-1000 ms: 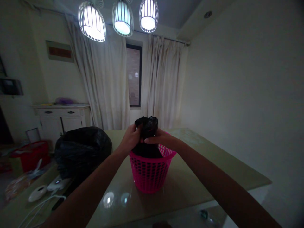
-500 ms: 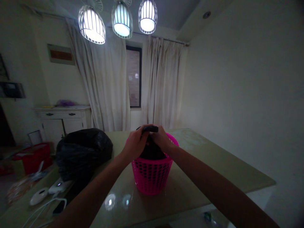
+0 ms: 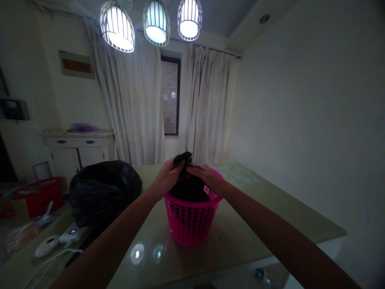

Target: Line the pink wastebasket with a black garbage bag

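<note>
A pink perforated plastic basket point(image 3: 192, 224) stands upright on the table, with a black plastic bag point(image 3: 189, 188) inside it. The bag's gathered top rises above the rim. My left hand point(image 3: 167, 176) is closed around this top from the left, and a black bunched end sticks up above the thumb. From the right, my right hand point(image 3: 209, 176) reaches over the basket's rim. Its fingers are pressed together at the bag's neck, fingertips against the black plastic. The far side of both grips is hidden.
A large, full black bag point(image 3: 105, 192) sits left of the basket on the glossy table point(image 3: 240, 249). Near the left edge lie a white oval device point(image 3: 47, 246), a white power strip point(image 3: 72, 234) and a white cable point(image 3: 49, 261). A wall bounds the table's right side.
My left hand has shifted slightly left and down, and the bag's top now stands more upright as a bunch. My right hand has lowered, its fingers straighter. The view has shifted slightly.
</note>
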### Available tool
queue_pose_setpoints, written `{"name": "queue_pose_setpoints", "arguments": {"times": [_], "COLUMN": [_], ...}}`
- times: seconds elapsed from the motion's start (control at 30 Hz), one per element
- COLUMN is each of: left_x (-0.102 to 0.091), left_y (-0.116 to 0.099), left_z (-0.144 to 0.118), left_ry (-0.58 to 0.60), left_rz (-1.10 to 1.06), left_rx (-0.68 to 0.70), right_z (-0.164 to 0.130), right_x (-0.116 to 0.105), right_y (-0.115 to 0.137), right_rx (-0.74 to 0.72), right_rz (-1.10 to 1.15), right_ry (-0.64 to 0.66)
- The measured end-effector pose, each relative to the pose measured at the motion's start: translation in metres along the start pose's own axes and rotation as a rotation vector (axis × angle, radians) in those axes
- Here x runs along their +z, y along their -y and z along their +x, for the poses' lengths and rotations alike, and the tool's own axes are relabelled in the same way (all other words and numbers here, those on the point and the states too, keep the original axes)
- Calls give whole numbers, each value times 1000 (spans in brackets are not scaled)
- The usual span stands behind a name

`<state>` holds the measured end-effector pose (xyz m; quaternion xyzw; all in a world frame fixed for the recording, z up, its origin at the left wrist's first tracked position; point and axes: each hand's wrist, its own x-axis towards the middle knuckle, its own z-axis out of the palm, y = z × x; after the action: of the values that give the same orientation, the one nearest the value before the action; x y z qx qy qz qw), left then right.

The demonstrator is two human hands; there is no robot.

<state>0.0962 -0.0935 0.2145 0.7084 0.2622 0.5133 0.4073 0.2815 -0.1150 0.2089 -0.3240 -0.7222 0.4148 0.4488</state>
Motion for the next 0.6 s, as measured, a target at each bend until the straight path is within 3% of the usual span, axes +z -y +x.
{"name": "queue_pose_setpoints", "arguments": {"times": [0.1, 0.23, 0.33, 0.4, 0.5, 0.6], "left_x": [-4, -5, -4, -4, -5, -4], "left_y": [4, 6, 7, 9, 10, 7], "left_z": [1, -3, -5, -5, -4, -5], "left_ry": [54, 58, 48, 2, -100, -97], "left_rz": [111, 324, 355, 354, 275, 103], "left_rx": [84, 115, 28, 65, 102, -50], "right_z": [-4, -2, -1, -2, -7, -14], "right_x": [-6, -6, 0, 1, 1, 3], "right_y": [-5, -19, -20, -14, -1, 10], "right_rx": [-25, -21, 8, -9, -160, -354], "right_rz": [-165, -212, -93, -175, -524, -693], "right_ry": [89, -45, -136, -127, -137, -195]}}
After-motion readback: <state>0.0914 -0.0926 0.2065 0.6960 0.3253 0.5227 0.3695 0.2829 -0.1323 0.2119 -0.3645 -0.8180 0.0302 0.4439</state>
